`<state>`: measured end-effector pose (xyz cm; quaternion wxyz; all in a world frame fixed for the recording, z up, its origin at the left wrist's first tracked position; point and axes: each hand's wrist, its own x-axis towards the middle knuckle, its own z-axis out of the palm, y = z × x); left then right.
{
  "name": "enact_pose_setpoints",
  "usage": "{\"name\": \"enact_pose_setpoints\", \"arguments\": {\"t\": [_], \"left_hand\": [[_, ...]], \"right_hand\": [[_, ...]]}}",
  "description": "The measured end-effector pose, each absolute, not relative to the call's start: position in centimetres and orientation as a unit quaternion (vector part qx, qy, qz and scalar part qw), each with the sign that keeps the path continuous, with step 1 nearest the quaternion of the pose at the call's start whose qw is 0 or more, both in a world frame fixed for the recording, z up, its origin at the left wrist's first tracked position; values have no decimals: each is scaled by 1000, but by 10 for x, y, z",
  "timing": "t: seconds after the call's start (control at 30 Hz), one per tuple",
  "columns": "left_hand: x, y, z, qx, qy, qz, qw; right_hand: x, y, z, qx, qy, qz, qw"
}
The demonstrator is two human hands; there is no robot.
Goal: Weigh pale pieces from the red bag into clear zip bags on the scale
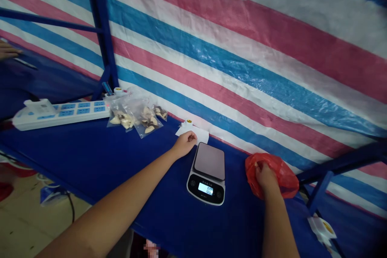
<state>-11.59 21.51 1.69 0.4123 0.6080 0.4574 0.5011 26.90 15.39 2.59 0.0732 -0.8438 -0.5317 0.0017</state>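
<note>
My left hand [185, 144] is closed, with its fingers curled over the near edge of a sheet of white paper [202, 134]; whether it pinches anything is unclear. Just right of it is a kitchen scale [209, 162] with a bare weighing plate and a lit display that seems to read 0.0. Over to the right, my right hand [266, 177] has its fingers bunched at a crumpled red plastic bag [286, 177], gripping it. The bag's contents are hidden.
Clear bags of dried slices [148, 119] lie at the back left, beside a white power strip [65, 112]. A tape roll [189, 122] sits behind the paper. Striped sheeting [226, 60] and blue frame bars [98, 20] border the blue table [145, 169]. Another person's hand [8, 50] shows far left.
</note>
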Motion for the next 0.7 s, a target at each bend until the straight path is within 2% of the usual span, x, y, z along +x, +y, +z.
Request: {"name": "enact_pose_setpoints", "arguments": {"t": [0.23, 0.4, 0.7], "left_hand": [[-116, 214, 16, 607, 455, 497, 420], [-116, 216, 14, 601, 452, 503, 426], [-116, 212, 12, 614, 448, 512, 401]], "right_hand": [[272, 156, 30, -842, -537, -21, 44], [277, 161, 26, -849, -527, 7, 28], [283, 159, 20, -840, -534, 38, 92]]}}
